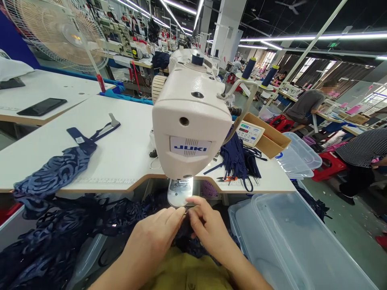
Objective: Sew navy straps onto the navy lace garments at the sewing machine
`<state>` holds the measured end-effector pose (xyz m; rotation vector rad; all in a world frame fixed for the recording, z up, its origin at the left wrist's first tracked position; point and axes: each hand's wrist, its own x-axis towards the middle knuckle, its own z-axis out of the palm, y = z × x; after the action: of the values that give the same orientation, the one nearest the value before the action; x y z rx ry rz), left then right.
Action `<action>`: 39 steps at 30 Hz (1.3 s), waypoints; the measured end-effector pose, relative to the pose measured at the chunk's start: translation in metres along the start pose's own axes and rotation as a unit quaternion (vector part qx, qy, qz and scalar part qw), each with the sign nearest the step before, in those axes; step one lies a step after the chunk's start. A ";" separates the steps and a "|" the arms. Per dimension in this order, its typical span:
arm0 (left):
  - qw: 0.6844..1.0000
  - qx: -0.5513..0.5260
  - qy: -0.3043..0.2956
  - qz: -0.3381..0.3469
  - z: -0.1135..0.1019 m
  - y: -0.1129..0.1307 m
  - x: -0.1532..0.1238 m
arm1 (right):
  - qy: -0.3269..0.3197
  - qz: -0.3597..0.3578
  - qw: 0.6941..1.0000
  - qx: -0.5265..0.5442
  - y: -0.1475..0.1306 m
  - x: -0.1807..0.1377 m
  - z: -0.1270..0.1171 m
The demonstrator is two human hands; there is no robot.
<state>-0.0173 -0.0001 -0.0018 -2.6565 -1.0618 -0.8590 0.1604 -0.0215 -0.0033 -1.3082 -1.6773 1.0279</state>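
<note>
Together the left hand point(157, 235) and right hand point(208, 227) pinch dark navy lace fabric point(184, 237) just near the cream sewing machine point(190, 121) standing on the white surface point(121, 153)

The sewing machine point(190, 121) stands mid-counter point(121, 157). At its 9 o'clock lies a strap piece point(90, 135), and at 3 o'clock a strap bundle point(238, 161) and a cardboard box point(269, 139). Lace fabric point(51, 177) hangs off the edge at 8. The left hand point(154, 233) and right hand point(208, 227) meet at 6, with a plastic bin point(296, 241) at 4.
</note>
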 end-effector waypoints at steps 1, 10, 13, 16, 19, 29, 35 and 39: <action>1.000 -0.009 0.002 -0.004 0.001 0.000 0.000 | 0.004 0.000 1.000 -0.013 0.000 0.000 -0.001; 0.997 -0.058 -0.001 -0.043 0.008 0.002 -0.002 | 0.087 -0.020 0.984 -0.154 -0.002 0.006 0.001; 0.996 -0.067 0.010 -0.058 0.012 0.006 -0.002 | 0.168 0.009 0.978 -0.127 0.001 0.008 0.005; 0.995 -0.085 0.028 -0.043 0.014 0.005 -0.003 | 0.173 -0.010 0.982 -0.076 0.003 0.009 0.003; 0.992 -0.113 0.024 -0.047 0.011 -0.001 -0.005 | 0.128 -0.086 0.983 -0.095 0.001 0.006 -0.006; 0.973 -0.157 -0.140 -0.097 -0.010 -0.006 0.001 | -0.021 -0.157 0.946 -0.282 -0.002 -0.010 -0.020; 0.990 -0.053 -0.059 -0.115 -0.001 -0.011 -0.019 | 0.041 0.061 0.996 -0.047 0.032 -0.008 -0.025; 0.899 -0.326 -0.181 -0.228 0.022 0.002 -0.022 | 0.020 0.178 0.974 0.138 0.039 -0.010 -0.015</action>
<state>-0.0191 -0.0065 -0.0323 -3.2661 -1.8158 -0.9490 0.1898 -0.0230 -0.0338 -1.4580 -1.2371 1.3780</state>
